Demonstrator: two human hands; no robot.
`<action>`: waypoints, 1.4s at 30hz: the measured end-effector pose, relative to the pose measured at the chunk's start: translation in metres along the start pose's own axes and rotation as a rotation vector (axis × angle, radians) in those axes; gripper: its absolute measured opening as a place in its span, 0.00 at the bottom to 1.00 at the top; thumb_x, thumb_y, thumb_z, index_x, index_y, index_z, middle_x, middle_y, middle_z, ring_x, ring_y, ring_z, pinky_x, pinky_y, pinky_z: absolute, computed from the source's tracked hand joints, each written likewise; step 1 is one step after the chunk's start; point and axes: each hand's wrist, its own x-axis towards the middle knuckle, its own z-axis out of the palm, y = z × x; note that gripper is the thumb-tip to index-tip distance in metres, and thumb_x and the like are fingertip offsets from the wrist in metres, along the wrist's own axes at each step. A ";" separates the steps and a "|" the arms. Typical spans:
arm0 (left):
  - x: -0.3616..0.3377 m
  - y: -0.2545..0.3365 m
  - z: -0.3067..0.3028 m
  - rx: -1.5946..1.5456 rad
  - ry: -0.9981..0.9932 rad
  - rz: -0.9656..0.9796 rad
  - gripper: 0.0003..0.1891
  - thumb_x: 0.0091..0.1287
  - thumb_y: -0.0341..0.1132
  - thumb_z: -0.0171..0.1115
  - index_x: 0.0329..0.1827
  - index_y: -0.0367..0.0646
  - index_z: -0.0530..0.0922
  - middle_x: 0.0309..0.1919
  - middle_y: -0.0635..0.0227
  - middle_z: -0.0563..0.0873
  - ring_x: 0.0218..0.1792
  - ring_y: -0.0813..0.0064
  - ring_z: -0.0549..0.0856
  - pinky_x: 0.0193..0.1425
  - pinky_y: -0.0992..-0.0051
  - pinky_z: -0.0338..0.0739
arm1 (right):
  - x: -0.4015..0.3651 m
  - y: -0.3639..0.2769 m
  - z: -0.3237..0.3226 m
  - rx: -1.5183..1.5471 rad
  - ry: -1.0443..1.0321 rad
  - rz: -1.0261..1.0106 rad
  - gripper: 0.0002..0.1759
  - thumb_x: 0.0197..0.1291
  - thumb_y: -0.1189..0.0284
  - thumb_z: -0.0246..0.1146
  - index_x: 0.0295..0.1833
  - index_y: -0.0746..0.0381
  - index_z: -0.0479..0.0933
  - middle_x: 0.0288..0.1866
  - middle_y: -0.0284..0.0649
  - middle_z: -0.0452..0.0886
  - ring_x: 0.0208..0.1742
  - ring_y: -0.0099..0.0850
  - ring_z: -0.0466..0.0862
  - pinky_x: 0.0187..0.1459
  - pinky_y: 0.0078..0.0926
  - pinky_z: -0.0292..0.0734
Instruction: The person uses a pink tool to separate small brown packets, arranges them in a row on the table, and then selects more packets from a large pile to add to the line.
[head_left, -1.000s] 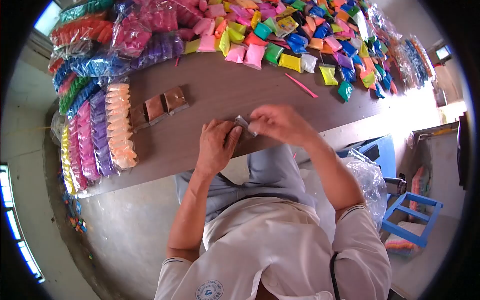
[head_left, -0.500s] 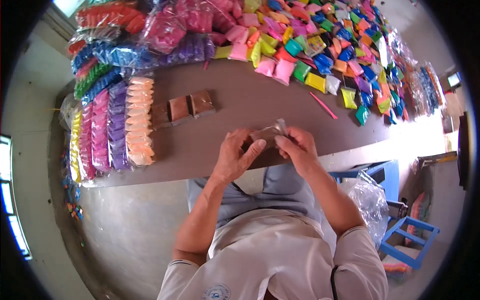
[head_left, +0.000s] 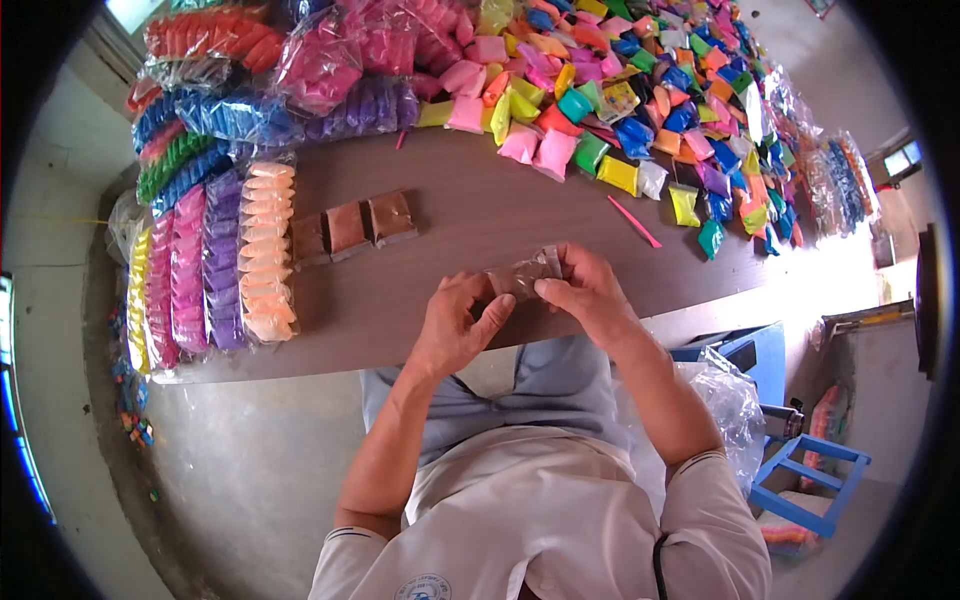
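Between my two hands, just above the table's front edge, is a small clear packet (head_left: 524, 274) with brown contents. My left hand (head_left: 462, 322) grips its left end, thumb toward me. My right hand (head_left: 588, 292) pinches the right end between thumb and fingers. Part of the packet is hidden behind my fingers. To the left on the table, a row of brown packets (head_left: 348, 227) lies flat, side by side. Left of these stands a long clear sleeve of peach packets (head_left: 268, 250).
Purple sleeve (head_left: 226, 262) and other packed sleeves line the table's (head_left: 450, 205) left end. Bagged bundles (head_left: 320, 65) sit behind them. A heap of loose coloured packets (head_left: 620, 110) covers the back right. A pink stick (head_left: 634, 221) lies before it. Blue stool (head_left: 812, 482) stands right.
The brown packet now lies flatter between my hands, and my right fingers have shifted along it. The whole view has moved slightly, with the table's things appearing a little further left.
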 end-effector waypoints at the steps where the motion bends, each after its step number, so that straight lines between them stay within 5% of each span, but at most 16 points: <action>1: 0.001 0.002 -0.001 0.001 -0.001 0.000 0.14 0.72 0.44 0.64 0.44 0.40 0.84 0.31 0.59 0.81 0.38 0.60 0.77 0.49 0.63 0.71 | 0.003 -0.003 -0.001 0.001 0.000 -0.001 0.17 0.66 0.68 0.68 0.56 0.64 0.80 0.39 0.29 0.82 0.39 0.17 0.78 0.43 0.18 0.74; 4: 0.002 0.005 -0.002 0.027 -0.034 0.023 0.14 0.71 0.44 0.65 0.43 0.40 0.84 0.31 0.59 0.81 0.38 0.58 0.77 0.50 0.63 0.70 | 0.014 -0.014 -0.009 0.040 -0.117 -0.045 0.18 0.63 0.67 0.71 0.53 0.65 0.81 0.39 0.29 0.82 0.38 0.17 0.77 0.42 0.18 0.73; 6: 0.002 0.002 0.000 0.048 -0.033 0.048 0.14 0.72 0.43 0.63 0.40 0.40 0.83 0.31 0.58 0.80 0.37 0.57 0.77 0.51 0.63 0.70 | 0.022 -0.022 -0.016 -0.355 -0.306 -0.058 0.17 0.61 0.65 0.73 0.50 0.65 0.82 0.37 0.29 0.81 0.37 0.16 0.76 0.40 0.19 0.72; 10: 0.003 0.004 -0.001 0.138 -0.037 0.087 0.18 0.75 0.46 0.61 0.36 0.39 0.80 0.29 0.64 0.79 0.36 0.65 0.74 0.48 0.66 0.68 | 0.028 -0.029 -0.014 -0.713 -0.333 -0.176 0.17 0.63 0.64 0.72 0.50 0.64 0.82 0.34 0.29 0.81 0.35 0.15 0.75 0.37 0.21 0.72; 13: 0.001 -0.001 0.004 0.070 0.055 0.035 0.15 0.77 0.43 0.58 0.37 0.39 0.81 0.29 0.64 0.81 0.37 0.65 0.76 0.49 0.66 0.69 | 0.033 -0.021 -0.008 -0.545 -0.205 -0.135 0.13 0.63 0.66 0.70 0.44 0.67 0.84 0.32 0.36 0.84 0.37 0.18 0.80 0.39 0.24 0.76; 16: 0.001 0.000 0.003 -0.070 0.023 -0.031 0.13 0.77 0.39 0.57 0.38 0.40 0.81 0.29 0.66 0.82 0.37 0.64 0.77 0.49 0.67 0.69 | 0.066 0.005 -0.001 -0.183 0.070 -0.124 0.18 0.62 0.65 0.70 0.51 0.66 0.81 0.32 0.40 0.86 0.36 0.28 0.85 0.38 0.31 0.80; 19: 0.001 0.002 0.003 0.048 0.034 0.044 0.11 0.77 0.37 0.56 0.39 0.40 0.81 0.28 0.67 0.82 0.37 0.64 0.79 0.50 0.67 0.70 | 0.102 0.026 0.024 -0.469 0.285 -0.401 0.17 0.61 0.65 0.70 0.48 0.66 0.79 0.32 0.43 0.85 0.34 0.36 0.86 0.38 0.37 0.80; 27: -0.001 -0.006 0.006 0.060 0.072 0.076 0.07 0.73 0.35 0.60 0.41 0.40 0.82 0.28 0.65 0.83 0.37 0.61 0.79 0.51 0.65 0.71 | 0.132 0.005 0.075 -0.633 0.254 -0.345 0.17 0.59 0.63 0.71 0.39 0.65 0.76 0.27 0.48 0.80 0.33 0.50 0.83 0.38 0.44 0.78; 30: -0.002 -0.003 0.004 0.059 0.079 0.082 0.07 0.72 0.34 0.61 0.41 0.40 0.82 0.29 0.65 0.83 0.37 0.61 0.79 0.51 0.65 0.71 | 0.126 -0.008 0.070 -0.863 0.205 -0.281 0.16 0.60 0.63 0.71 0.40 0.65 0.77 0.29 0.48 0.81 0.33 0.50 0.83 0.41 0.45 0.79; 33: -0.001 0.000 0.002 0.083 0.046 0.129 0.06 0.71 0.33 0.61 0.41 0.40 0.82 0.30 0.63 0.84 0.38 0.59 0.80 0.51 0.64 0.72 | 0.118 -0.002 0.056 -0.870 0.299 -0.538 0.14 0.59 0.66 0.71 0.44 0.63 0.79 0.38 0.45 0.83 0.40 0.48 0.84 0.45 0.45 0.80; 35: -0.001 0.000 0.004 0.096 0.051 0.139 0.06 0.70 0.33 0.61 0.40 0.40 0.82 0.31 0.62 0.85 0.38 0.59 0.80 0.51 0.64 0.72 | 0.113 -0.002 0.053 -0.957 0.158 -0.886 0.16 0.58 0.68 0.72 0.49 0.61 0.80 0.49 0.43 0.81 0.50 0.46 0.81 0.51 0.43 0.79; 42: 0.001 0.004 0.004 0.105 0.052 0.139 0.04 0.67 0.30 0.63 0.38 0.40 0.83 0.35 0.61 0.86 0.39 0.56 0.81 0.50 0.62 0.72 | 0.122 0.010 0.064 -1.070 -0.017 -0.844 0.20 0.55 0.69 0.73 0.53 0.63 0.82 0.55 0.41 0.80 0.57 0.43 0.79 0.58 0.39 0.78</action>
